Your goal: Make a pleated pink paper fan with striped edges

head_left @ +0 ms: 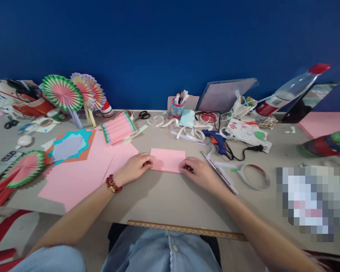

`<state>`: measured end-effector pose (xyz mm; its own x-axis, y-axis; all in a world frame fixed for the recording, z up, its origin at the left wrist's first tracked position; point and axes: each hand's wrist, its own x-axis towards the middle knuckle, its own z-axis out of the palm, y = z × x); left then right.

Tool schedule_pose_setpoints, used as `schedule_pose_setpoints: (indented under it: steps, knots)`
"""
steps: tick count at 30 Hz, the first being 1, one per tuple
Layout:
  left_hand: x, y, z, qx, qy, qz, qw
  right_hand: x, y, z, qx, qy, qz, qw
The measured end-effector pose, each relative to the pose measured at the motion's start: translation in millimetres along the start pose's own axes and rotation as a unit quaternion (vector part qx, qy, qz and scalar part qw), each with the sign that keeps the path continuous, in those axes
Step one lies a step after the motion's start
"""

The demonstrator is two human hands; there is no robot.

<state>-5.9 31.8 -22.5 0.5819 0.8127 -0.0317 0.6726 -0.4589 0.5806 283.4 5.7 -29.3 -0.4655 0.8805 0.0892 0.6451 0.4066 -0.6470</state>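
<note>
Pinching a flat pink paper rectangle [168,160] at both ends near the grey desk's [170,204] front edge, left hand [144,165] and right hand [190,169] curled.

Matt pink paper [170,158]; glossy clear plastic bottle [296,86].

A plain, deep blue wall [147,49] fills the upper part of the view, running from side to side. It is darker around the upper middle and shades toward violet at the far right. Against its foot stands a broad grey desk [164,206] with a smooth, matte top. A narrow brown-and-gold patterned band [187,229] runs along the middle of the front edge. Below, a dull beige-grey floor [93,241] shows on both sides. The light is soft and fairly even, leaving blurred shadows on the desk; its source is out of view.
</note>
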Motion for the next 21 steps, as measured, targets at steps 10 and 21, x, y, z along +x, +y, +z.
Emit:
schedule_pose_setpoints:
  steps: [10,21]
  knots:
    - [-2.1,1.2,0.3,0.004,0.001,0.003,1.0,0.1,1.1,1.1,0.0,-0.001,0.001,1.0]
    - [-3.2,2.0,-0.1,0.017,0.0,0.015,1.0,0.1,3.3,-0.3,0.005,-0.008,-0.007,1.0]
